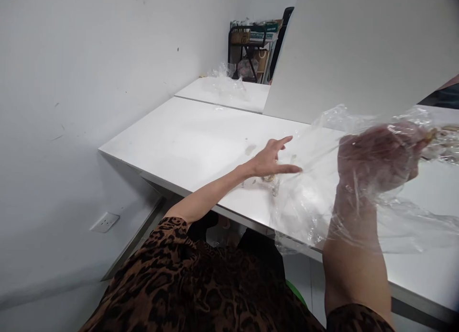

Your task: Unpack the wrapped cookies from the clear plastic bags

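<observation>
My left hand [274, 160] is over the white table, thumb and index finger spread apart, holding nothing. Its fingertips are by the edge of a large clear plastic bag [304, 198]. A small gold-coloured item [268, 178] lies on the table just under this hand, partly hidden. The clear plastic covers my right hand [380, 155], which looks to be inside the bag. Its fingers are curled and slightly blurred, and what they hold is hard to make out. Something small and yellowish [430, 134] shows by those fingertips.
Several small wrapped pieces [448, 145] lie at the right on the white table [179, 140]. A grey-white panel [351, 54] rises behind the table. More crumpled clear plastic [227, 83] is at the far end, near a black rack [247, 44] with boxes. A wall [71, 83] borders the left.
</observation>
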A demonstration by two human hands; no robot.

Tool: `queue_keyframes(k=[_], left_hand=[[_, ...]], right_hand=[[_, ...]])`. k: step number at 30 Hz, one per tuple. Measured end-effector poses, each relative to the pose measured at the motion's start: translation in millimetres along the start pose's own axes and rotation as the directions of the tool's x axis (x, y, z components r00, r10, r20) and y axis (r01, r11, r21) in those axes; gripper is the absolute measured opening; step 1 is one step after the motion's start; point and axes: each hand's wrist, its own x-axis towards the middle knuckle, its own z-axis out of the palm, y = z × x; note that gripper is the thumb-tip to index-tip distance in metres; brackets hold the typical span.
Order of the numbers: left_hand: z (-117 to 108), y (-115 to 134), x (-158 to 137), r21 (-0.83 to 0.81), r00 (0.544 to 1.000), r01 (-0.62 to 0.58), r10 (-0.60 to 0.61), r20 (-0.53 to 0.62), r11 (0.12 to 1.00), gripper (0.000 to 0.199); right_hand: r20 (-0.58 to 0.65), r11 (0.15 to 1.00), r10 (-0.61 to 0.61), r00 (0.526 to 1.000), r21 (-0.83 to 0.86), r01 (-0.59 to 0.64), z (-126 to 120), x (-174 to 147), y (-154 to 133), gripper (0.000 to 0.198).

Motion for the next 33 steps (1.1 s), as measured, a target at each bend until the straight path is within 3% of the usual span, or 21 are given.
queue_keyframes(k=[2,3,6,8,11,15,17,19,21,23,26,29,31,33], left_hand=[[10.3,7.9,4.4,0.000,0.991,-0.039,0.039,0.127,0.999,0.109],[15.4,10.3,8.0,0.003,0.983,-0.060,0.058,0.172,0.998,0.101],[25.7,13.4,21.6,-0.001,0.973,-0.128,0.126,0.192,0.992,0.054],[24.5,16.4,30.5,-0.057,0.988,-0.122,0.126,0.085,0.991,0.042],[6.4,28.7,39.8,-0.296,0.987,-0.012,-0.036,-0.157,0.955,0.035],[-36.3,53.4,41.9,-0.608,0.871,-0.003,-0.297,-0.392,0.794,0.028],[-53.2,62.8,37.4,-0.663,0.812,-0.056,-0.352,-0.466,0.747,0.026],[-60.9,67.7,29.4,-0.672,0.782,-0.093,-0.364,-0.506,0.735,0.024],[-59.4,67.7,18.7,-0.656,0.800,-0.077,-0.347,-0.491,0.751,0.023],[-52.3,63.9,7.1,-0.611,0.857,-0.031,-0.294,-0.424,0.791,0.027],[-42.7,54.2,-8.1,-0.516,0.945,-0.005,-0.165,-0.283,0.857,0.038],[-42.0,45.0,-17.6,-0.358,0.982,-0.013,-0.055,-0.178,0.934,0.058],[-45.2,40.6,-21.1,-0.178,0.989,-0.017,-0.010,-0.146,0.984,0.050],[-49.6,37.0,-23.3,-0.022,0.989,-0.011,0.007,-0.146,1.000,0.024]], right_hand=[[0.092,0.992,-0.100,0.991,0.086,0.092,-1.5,-4.4,7.0,0.006],[0.139,0.988,-0.112,0.984,0.125,0.095,-2.6,-5.1,10.1,0.008],[0.229,0.991,-0.083,0.970,0.124,0.056,-9.6,0.2,16.4,0.010],[0.222,0.992,-0.095,0.970,0.104,0.073,-16.9,8.2,18.0,0.008],[0.189,0.988,-0.137,0.972,0.090,0.122,-27.6,21.4,17.4,0.006],[0.241,0.996,-0.082,0.967,0.002,0.084,-31.3,31.3,17.5,0.011],[0.247,0.991,-0.017,0.969,-0.128,0.050,-27.7,31.7,21.4,0.018],[0.236,0.957,0.012,0.972,-0.283,0.057,-22.4,29.8,28.9,0.031],[0.273,0.910,0.039,0.961,-0.406,0.078,-17.4,26.4,39.2,0.050],[0.339,0.877,0.077,0.938,-0.470,0.098,-13.9,22.0,49.8,0.065],[0.377,0.847,0.137,0.916,-0.524,0.089,-10.8,14.8,61.7,0.048],[0.371,0.861,0.150,0.917,-0.504,0.063,-7.8,8.9,66.8,0.034],[0.371,0.885,0.159,0.915,-0.464,0.034,-5.4,6.0,67.5,0.035],[0.381,0.888,0.195,0.904,-0.461,0.002,-3.1,3.4,67.0,0.037]])
